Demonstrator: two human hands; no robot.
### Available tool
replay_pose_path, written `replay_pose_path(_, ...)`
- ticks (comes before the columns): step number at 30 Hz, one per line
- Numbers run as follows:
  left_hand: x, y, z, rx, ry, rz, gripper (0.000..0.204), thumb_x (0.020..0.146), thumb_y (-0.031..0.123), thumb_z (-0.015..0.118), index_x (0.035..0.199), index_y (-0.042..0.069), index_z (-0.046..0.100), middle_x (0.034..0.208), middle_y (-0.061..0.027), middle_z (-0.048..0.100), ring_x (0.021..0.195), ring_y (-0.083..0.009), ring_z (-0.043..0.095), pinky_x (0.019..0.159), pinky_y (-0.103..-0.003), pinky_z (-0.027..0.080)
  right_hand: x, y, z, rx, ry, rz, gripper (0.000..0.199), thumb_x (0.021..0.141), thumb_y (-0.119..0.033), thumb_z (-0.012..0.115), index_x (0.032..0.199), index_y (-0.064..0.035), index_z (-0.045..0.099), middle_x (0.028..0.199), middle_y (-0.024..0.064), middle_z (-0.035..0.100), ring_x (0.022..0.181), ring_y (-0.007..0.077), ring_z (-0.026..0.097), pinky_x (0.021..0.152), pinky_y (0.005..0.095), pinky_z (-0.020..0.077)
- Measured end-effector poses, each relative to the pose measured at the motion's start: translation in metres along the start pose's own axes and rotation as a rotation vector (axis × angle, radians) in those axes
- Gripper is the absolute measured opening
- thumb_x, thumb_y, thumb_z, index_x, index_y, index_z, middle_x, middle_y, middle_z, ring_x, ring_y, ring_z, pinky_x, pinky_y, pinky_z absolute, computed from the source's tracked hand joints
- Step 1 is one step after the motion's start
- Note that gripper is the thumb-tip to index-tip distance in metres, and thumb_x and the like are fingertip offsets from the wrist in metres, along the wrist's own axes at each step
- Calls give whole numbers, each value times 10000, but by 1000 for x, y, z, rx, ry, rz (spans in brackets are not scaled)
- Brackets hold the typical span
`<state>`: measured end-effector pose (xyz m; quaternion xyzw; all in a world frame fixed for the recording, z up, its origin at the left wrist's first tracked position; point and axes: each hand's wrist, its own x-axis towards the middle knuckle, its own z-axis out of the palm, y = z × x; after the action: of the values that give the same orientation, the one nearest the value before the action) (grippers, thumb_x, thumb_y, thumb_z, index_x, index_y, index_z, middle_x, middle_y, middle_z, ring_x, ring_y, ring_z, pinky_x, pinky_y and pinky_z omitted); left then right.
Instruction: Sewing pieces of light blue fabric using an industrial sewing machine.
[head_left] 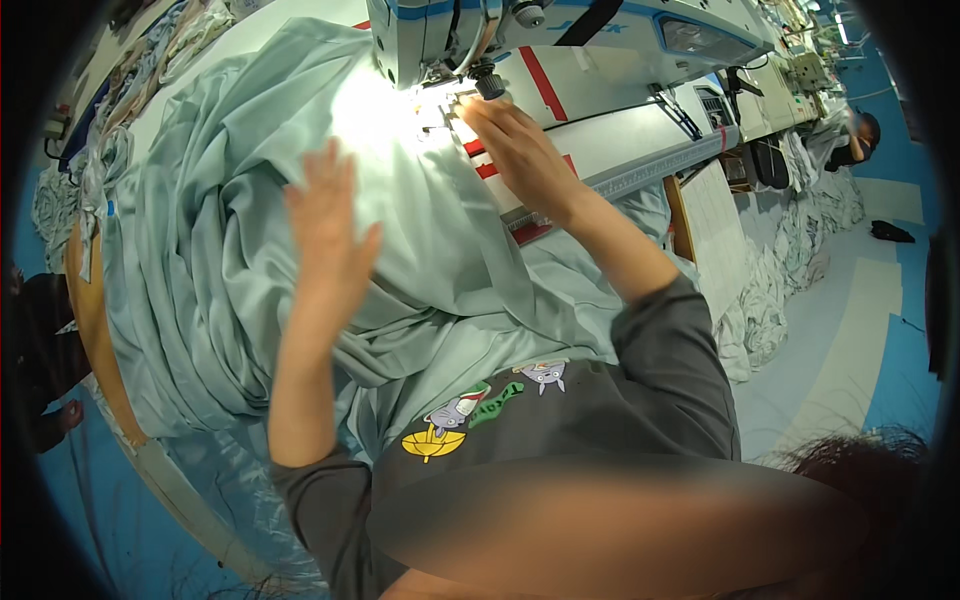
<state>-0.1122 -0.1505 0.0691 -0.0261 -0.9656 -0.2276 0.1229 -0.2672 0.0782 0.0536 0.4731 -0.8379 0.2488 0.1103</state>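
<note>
A large sheet of pale green fabric (230, 230) lies in deep folds over the sewing table and down across my lap. Its brightly lit edge runs under the head of a white and blue sewing machine (590, 28). My left hand (335, 215), blurred by motion, is over the fabric with fingers spread and nothing in them. Close to the needle area, my right hand (520, 155) reaches in beside the fabric's edge, its fingers stretched out and side by side. What lies beneath its fingertips is partly hidden.
A ruler-marked strip (660, 160) edges the machine bed, which bears red tape (542, 82). A wooden table edge (100, 340) curves along the left. Piled cloth (790, 260) lies to the right. One person (855, 140) is at the far right, another (45, 350) at the left.
</note>
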Motion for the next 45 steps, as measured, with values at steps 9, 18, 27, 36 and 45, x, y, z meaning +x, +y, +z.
replay_pose_path(9,28,-15,20,168,-276,59,888,718,612,638,1434,159,371,1499,-146,293,1422,-317,185,1136,-557,67,3,77,-30,449,-205,357,120,880,-129,605,842,-31,663,762,126,624,686,291,600,667,359,490)
replay_pose_path(18,67,-25,36,-283,-303,220,498,721,155,742,1178,92,555,1234,-84,541,1131,-277,504,963,-364,405,29,0,-2,-20,-102,104,304,766,-266,756,932,-76,588,949,87,561,852,286,591,717,373,491)
replay_pose_path(27,68,-27,39,-30,-147,281,746,744,328,727,1366,51,421,1352,-79,457,1267,-235,401,1072,-412,305,7,-17,3,380,-279,191,206,763,-115,731,832,-71,542,665,49,535,546,206,550,510,306,439)
replay_pose_path(36,66,-19,37,17,-213,297,801,715,393,738,1365,49,419,1407,-97,403,1311,-291,349,1116,-434,237,-18,-19,5,347,-260,178,172,768,-101,717,835,-65,562,697,70,578,596,217,599,525,313,463)
replay_pose_path(45,56,-10,34,-201,-266,272,869,648,357,797,1371,65,413,1417,-117,401,1334,-321,342,1097,-495,254,-63,135,-101,-512,184,436,272,922,-85,551,1182,-5,572,1178,154,601,1062,324,588,872,358,471)
